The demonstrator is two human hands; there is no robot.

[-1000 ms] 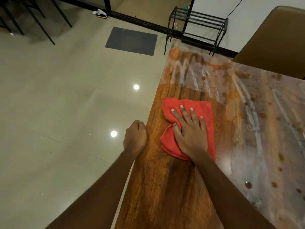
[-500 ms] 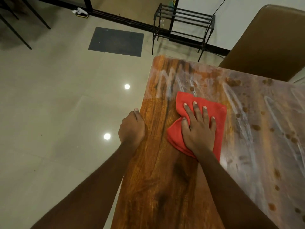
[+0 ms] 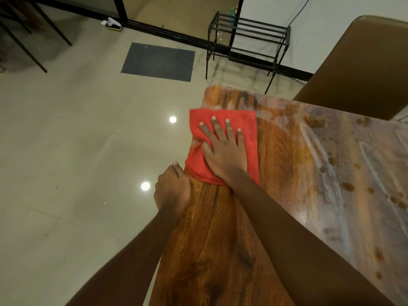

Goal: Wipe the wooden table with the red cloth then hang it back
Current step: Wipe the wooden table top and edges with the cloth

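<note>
The red cloth [image 3: 247, 129] lies folded flat on the wooden table [image 3: 276, 173], at its left edge near the far corner, and it overhangs that edge a little. My right hand [image 3: 224, 149] presses palm-down on the cloth with the fingers spread. My left hand [image 3: 173, 186] rests on the table's left edge just below the cloth, fingers curled over the side. The strip of table near me looks dark and glossy. The right part carries whitish dusty smears and brown spots.
A brown chair back [image 3: 364, 62] stands beyond the table's far right side. A black metal rack [image 3: 247, 38] stands by the wall past the far corner. A dark mat [image 3: 157, 61] lies on the tiled floor to the left. Thin black furniture legs [image 3: 33, 40] show at top left.
My right hand has slid the cloth left and toward the far corner, up to the table's left edge. My left hand has stayed on the edge.
</note>
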